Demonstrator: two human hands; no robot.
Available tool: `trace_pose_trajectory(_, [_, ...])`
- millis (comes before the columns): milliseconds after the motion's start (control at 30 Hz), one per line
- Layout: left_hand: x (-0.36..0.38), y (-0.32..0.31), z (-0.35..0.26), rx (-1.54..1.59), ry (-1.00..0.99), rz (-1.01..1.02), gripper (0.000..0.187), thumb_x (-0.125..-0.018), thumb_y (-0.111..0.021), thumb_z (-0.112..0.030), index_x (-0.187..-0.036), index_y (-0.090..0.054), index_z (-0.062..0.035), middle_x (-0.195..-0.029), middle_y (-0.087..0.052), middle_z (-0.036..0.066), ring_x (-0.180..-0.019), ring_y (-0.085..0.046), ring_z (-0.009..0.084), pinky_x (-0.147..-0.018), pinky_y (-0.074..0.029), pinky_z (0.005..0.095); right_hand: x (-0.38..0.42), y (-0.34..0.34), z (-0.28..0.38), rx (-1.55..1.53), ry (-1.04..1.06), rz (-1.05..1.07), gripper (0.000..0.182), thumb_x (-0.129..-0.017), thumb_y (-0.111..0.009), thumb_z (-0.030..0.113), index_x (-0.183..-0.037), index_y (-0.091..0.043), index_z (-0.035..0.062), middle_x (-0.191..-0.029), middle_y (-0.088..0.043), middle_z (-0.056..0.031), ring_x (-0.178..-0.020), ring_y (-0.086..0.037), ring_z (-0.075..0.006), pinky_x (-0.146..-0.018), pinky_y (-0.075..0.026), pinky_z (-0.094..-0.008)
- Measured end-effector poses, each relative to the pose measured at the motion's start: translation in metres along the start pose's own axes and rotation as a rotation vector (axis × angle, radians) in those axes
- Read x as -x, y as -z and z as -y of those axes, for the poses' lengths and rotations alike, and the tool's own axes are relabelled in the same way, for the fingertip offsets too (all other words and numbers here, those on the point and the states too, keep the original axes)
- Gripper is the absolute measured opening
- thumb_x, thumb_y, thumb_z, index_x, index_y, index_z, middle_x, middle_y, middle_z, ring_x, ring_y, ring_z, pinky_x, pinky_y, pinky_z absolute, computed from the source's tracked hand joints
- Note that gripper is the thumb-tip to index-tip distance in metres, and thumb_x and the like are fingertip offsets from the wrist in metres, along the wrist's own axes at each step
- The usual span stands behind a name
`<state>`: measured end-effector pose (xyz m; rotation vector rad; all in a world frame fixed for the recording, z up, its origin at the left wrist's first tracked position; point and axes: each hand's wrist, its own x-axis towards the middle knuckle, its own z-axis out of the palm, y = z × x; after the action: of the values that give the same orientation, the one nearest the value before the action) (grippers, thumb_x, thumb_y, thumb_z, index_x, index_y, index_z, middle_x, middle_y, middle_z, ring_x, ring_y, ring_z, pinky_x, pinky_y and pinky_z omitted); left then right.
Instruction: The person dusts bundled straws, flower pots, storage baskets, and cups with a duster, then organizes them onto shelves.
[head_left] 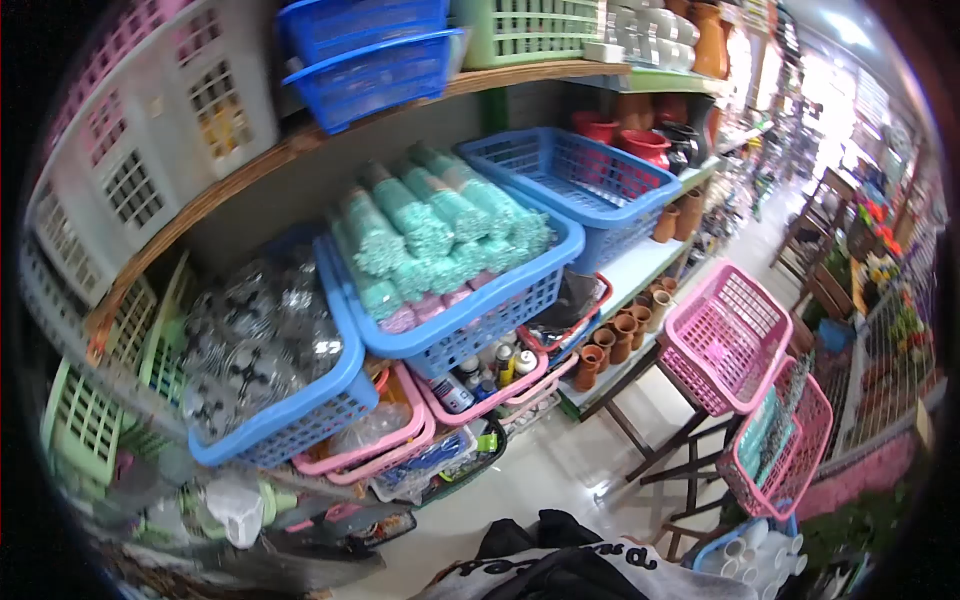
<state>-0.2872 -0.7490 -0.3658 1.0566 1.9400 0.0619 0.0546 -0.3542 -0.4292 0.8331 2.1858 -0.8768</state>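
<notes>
Neither of my hands shows in the view; only my black and white clothing (560,570) appears at the bottom edge. In front of me a blue basket (470,325) on the shelf holds several mint-green wrapped bundles (440,215) stacked above pinkish ones. Left of it, another blue basket (280,425) is filled with clear plastic-wrapped items (255,340) with dark parts. Behind and to the right sits a blue basket (625,205) with little visible inside. Off to the right, a pink basket (725,335) rests on a dark wooden stand.
A lower pink basket (785,440) holds green bundles, above a blue container of white tubes (755,555). Clay pots (620,335) line a low shelf. Pink baskets (490,400) with cans sit under the blue ones. Blue trays (370,70) stand on the upper wooden shelf (210,195).
</notes>
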Motion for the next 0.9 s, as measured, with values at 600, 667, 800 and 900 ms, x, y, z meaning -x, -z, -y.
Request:
trace_pose_trajectory(600, [-0.123,0.136,-0.115,0.409,0.032,-0.074,0.035,-0.078,-0.051,-0.027,-0.102,-0.059,-0.0028,-0.097,-0.061,0.017,-0.092,-0.058,0.0286,-0.081,-0.044,0.0357,0.144,-0.070,0.063,-0.704,-0.449,-0.245,0.038,-0.069,-0.060,0.034,-0.093,-0.064,0.0048,-0.090,-0.064,-0.0149,-0.082,-0.061,-0.0287,-0.076,-0.046,-0.0371])
trace_pose_trajectory(667, [-0.121,0.135,-0.152,0.404,0.070,0.029,0.036,-0.078,-0.051,-0.029,-0.103,-0.059,-0.0028,-0.098,-0.061,0.016,-0.093,-0.058,0.0282,-0.082,-0.044,0.0353,0.153,-0.082,0.056,-0.829,-0.521,-0.382,0.035,-0.071,-0.058,0.031,-0.092,-0.064,0.0034,-0.087,-0.064,-0.0159,-0.076,-0.061,-0.0273,-0.071,-0.048,-0.0372])
trace_pose_trajectory(800, [-0.142,0.116,-0.186,0.076,-0.146,0.154,0.037,-0.079,-0.051,-0.029,-0.106,-0.057,-0.0039,-0.096,-0.060,0.014,-0.087,-0.057,0.0223,-0.076,-0.044,0.0318,0.185,-0.085,0.061,-1.322,-0.563,-0.503,0.031,-0.074,-0.056,0.027,-0.094,-0.062,0.0030,-0.084,-0.063,-0.0134,-0.067,-0.061,-0.0216,-0.060,-0.050,-0.0343])
trace_pose_trajectory(900, [-0.133,0.120,-0.246,-0.082,-0.157,0.179,0.039,-0.078,-0.053,-0.033,-0.105,-0.058,-0.0049,-0.104,-0.059,0.017,-0.100,-0.055,0.0265,-0.086,-0.042,0.0335,0.208,-0.078,0.066,-1.452,-0.546,-0.546,0.032,-0.079,-0.054,0.027,-0.103,-0.057,0.0055,-0.083,-0.062,-0.0075,-0.067,-0.059,-0.0163,-0.054,-0.047,-0.0290])
